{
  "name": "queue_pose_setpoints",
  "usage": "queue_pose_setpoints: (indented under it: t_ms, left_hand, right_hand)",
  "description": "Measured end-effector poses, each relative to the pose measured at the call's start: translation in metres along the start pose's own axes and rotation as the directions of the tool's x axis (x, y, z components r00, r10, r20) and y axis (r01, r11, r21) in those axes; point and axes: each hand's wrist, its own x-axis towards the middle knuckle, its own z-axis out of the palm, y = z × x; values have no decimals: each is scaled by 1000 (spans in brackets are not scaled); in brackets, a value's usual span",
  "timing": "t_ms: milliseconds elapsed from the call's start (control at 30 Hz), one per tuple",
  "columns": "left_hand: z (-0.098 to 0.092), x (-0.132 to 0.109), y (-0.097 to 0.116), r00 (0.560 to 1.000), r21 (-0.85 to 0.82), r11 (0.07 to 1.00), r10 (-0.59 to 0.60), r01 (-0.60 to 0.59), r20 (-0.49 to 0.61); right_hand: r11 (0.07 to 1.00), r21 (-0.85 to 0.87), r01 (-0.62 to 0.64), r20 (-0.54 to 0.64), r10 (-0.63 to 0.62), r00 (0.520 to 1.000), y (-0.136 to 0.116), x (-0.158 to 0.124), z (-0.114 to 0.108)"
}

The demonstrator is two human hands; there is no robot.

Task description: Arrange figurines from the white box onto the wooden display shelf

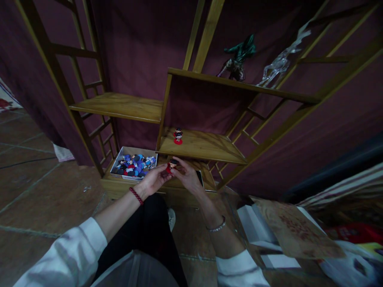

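Between my two hands, in front of the wooden shelf point(206, 148), is a small red figurine point(172, 164) with a dark-haired head. My left hand point(155, 179) closes its fingertips on the figurine's red lower part. On the other side, the fingers of my right hand point(188, 175) pinch the same figurine near its head and body. Two similar small figurines point(178, 137) with red bases stand on the shelf just beyond, one behind the other. To the left, a shallow open box point(143, 152) holds many small figurines, mostly blue, purple and red, lying jumbled.
A green-caped figure point(237, 56) and a clear translucent figure point(279, 59) stand on the upper shelf point(203, 79). Another wooden board point(119, 107) spans the left side. At lower right lie a brown patterned board point(293, 227), a white box point(257, 225) and plastic bags point(350, 263).
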Motion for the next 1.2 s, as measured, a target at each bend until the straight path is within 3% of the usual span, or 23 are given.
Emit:
queue_pose_setpoints:
  t_ms: [633,1200]
  left_hand:
    - [20,10,3,995,199,975,99,-99,14]
    - [27,17,10,992,238,965,86,-106,94]
  right_hand:
    - [994,110,-27,-133,42,990,11,6,-7]
    - [981,196,-4,-119,28,993,15,9,-18]
